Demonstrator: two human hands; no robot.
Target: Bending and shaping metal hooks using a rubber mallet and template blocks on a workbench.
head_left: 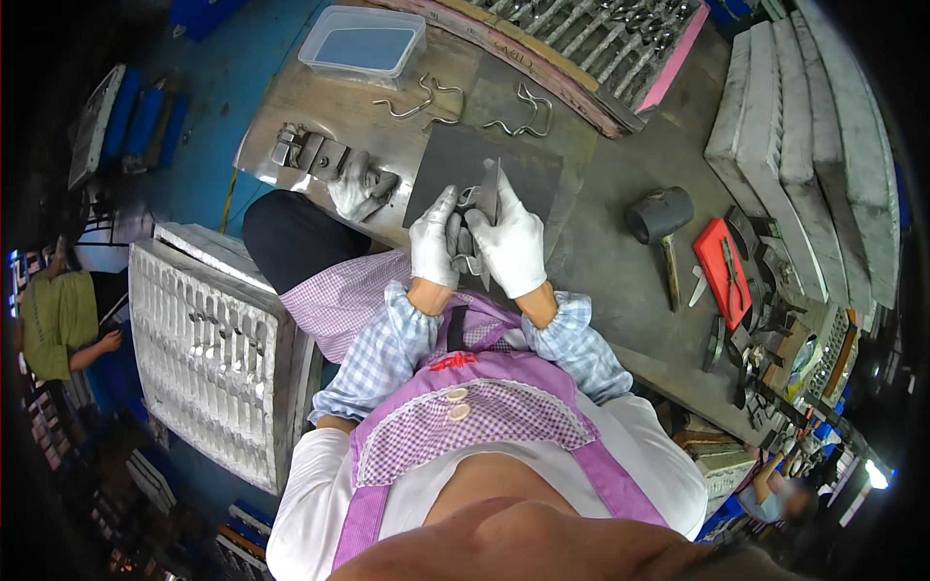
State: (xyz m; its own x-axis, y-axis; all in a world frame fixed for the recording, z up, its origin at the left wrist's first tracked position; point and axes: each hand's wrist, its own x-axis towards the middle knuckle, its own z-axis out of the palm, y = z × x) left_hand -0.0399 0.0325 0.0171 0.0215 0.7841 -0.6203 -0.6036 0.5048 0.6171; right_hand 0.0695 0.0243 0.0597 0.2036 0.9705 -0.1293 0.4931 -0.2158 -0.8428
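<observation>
Both my hands wear white gloves and meet over a dark square plate (433, 174) on the bench. My left hand (433, 240) is closed around a bent metal rod (469, 263), whose curved ends show between the two gloves. In my right hand (511, 244), the thumb and fingers pinch a thin flat metal piece (491, 186) standing up beside the rod. Fingers hide the middle of the rod, and I cannot tell whether the flat piece touches it. Beyond the plate lie two more bent metal rods, one left (422, 103) and one right (524, 110).
A clear plastic box (363, 48), a metal fixture (312, 152) and a grey glove (360, 189) are on the left. Rightward lie a black mallet (661, 214) and a red tray (722, 271) with pliers. Foam trays stand far (552, 73), right (823, 165) and left (208, 387).
</observation>
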